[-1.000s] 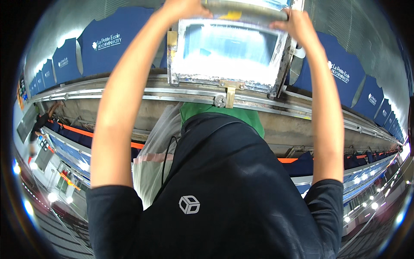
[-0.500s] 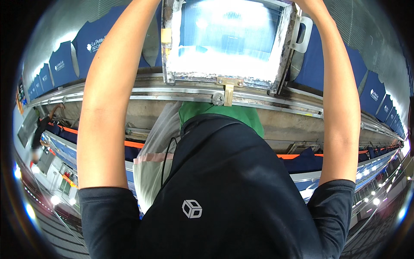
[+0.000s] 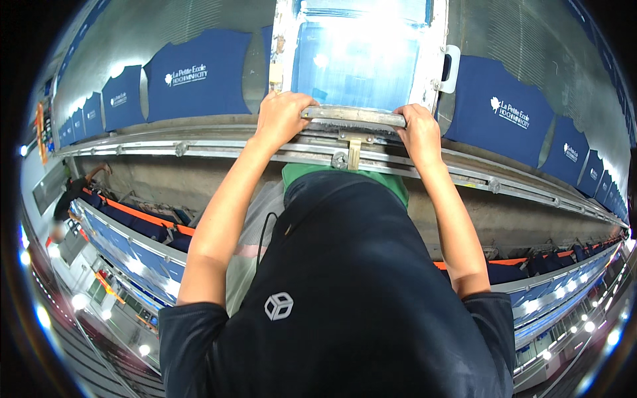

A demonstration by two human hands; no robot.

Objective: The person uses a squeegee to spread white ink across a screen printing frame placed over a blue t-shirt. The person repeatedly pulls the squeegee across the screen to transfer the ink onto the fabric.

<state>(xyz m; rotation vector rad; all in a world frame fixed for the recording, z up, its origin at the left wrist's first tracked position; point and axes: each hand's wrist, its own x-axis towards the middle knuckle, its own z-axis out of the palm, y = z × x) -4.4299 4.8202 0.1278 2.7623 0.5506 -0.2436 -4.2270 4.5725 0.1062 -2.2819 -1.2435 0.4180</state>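
Observation:
My left hand (image 3: pixel 282 119) and my right hand (image 3: pixel 419 136) grip opposite ends of a long, pale squeegee (image 3: pixel 353 115), which lies across the near end of a screen-printing frame (image 3: pixel 279 43). Inside the frame, the glossy blue mesh (image 3: pixel 352 73) reflects bright light. A white metal handle (image 3: pixel 452 69) sticks out from the frame's right side. Below the squeegee, a brass-coloured bracket (image 3: pixel 353 154) sits on metal rails (image 3: pixel 219 147).
Navy fabric pieces with white prints (image 3: pixel 197 93) lie in a row along a long grey table (image 3: pixel 119 46). Green fabric (image 3: pixel 295 174) hangs under the rails before me. A similar bench (image 3: pixel 119 242) runs behind me, where another person (image 3: pixel 66 202) works at far left.
My hands and the squeegee have moved from the far end of the screen toward me, down to its near edge. My elbows have drawn inward.

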